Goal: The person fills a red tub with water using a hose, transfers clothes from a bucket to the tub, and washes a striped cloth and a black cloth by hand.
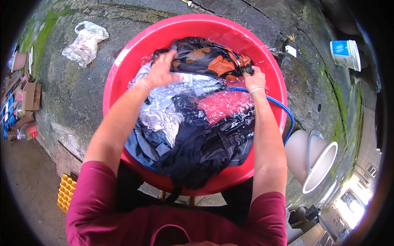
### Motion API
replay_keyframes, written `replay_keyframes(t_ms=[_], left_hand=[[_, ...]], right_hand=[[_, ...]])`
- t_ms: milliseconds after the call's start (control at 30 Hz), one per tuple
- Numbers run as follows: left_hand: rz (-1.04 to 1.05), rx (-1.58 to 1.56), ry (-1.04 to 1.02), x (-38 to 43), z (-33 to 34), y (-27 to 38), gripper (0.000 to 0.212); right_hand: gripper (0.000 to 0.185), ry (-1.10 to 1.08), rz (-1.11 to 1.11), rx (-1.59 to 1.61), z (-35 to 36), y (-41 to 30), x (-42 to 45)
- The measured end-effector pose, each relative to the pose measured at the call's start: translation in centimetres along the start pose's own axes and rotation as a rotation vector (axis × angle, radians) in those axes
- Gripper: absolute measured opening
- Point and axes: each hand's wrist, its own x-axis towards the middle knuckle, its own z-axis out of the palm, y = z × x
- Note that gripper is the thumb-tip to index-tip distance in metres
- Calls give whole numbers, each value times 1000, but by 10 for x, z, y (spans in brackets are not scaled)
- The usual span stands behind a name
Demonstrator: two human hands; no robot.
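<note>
A large red plastic tub [196,19] holds wet clothes and water. At its far side lies a black garment with orange and brown blotches [200,58], bunched and wet. My right hand [256,79] grips the right end of this garment. My left hand [160,71], slightly blurred, hovers with fingers apart at the garment's left end; whether it touches is unclear. Below it are light grey and white garments [161,118]. Dark garments [194,156] and a blue denim-like one [141,147] fill the near side. A blue hose [286,112] runs over the right rim into the water.
A white bucket [303,156] lies tilted right of the tub; a blue-and-white pail [345,55] is farther off. A clear plastic bag [86,43] rests on the mossy concrete [74,101]. A cardboard box [31,97] and yellow egg tray [66,192] are at left.
</note>
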Motion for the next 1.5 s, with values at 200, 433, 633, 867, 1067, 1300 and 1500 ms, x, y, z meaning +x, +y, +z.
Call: replay_keyframes(t_ms=[200, 433, 633, 867, 1067, 1300, 1500], left_hand=[[-435, 158, -776, -39, 8, 22, 60], [-790, -337, -779, -42, -61, -3, 59], [-160, -392, 196, -18, 29, 8, 59], [-883, -672, -196, -47, -3, -7, 18], [-951, -1368, 167, -10, 12, 29, 72], [-979, -1919, 67, -39, 7, 46, 64], [-1124, -1825, 244, -59, 43, 73, 54]], right_hand=[[10, -315, -243, -18, 43, -33, -25], [52, 15, 203, 573, 20, 9, 25], [53, -323, -50, 585, 91, -79, -30], [42, -231, 379, 958, 17, -42, 2], [53, -214, -29, 485, 94, -86, -39], [28, -307, -691, 520, 34, -209, -189], [41, -405, -426, 137, 40, -191, -116]])
